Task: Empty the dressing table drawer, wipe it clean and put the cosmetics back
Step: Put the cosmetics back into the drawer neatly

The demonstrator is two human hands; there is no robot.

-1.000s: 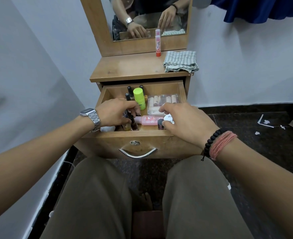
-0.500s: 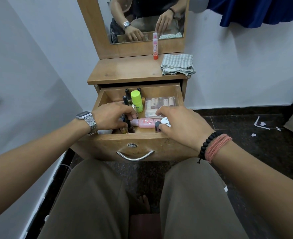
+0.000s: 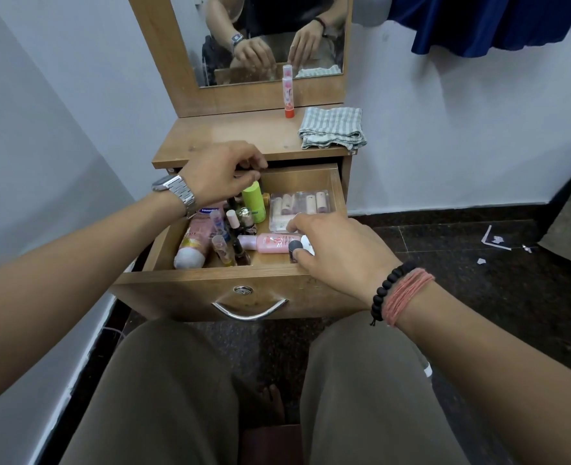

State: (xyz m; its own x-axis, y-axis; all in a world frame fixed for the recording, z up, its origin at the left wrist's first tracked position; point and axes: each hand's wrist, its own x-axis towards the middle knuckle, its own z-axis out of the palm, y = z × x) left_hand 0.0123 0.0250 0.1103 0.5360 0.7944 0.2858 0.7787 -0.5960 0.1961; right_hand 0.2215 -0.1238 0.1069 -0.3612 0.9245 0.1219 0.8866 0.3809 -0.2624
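Drawer [image 3: 244, 280] open: left hand [image 3: 220, 176] pinches something small above it, right hand [image 3: 338, 253] grips a dark-capped bottle [image 3: 295, 247].

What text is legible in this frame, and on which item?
"ox": end of a word on the pink tube lying at the drawer's left; the rest is cut off.
Blue label on the item just behind that tube: white lettering, too blurred to read.
Pink bottle lying on its side: red print, too small to read.
Clear case of small tubes: labels unreadable.
Pink stick by the mirror: print unreadable.
Nothing else carries readable text.
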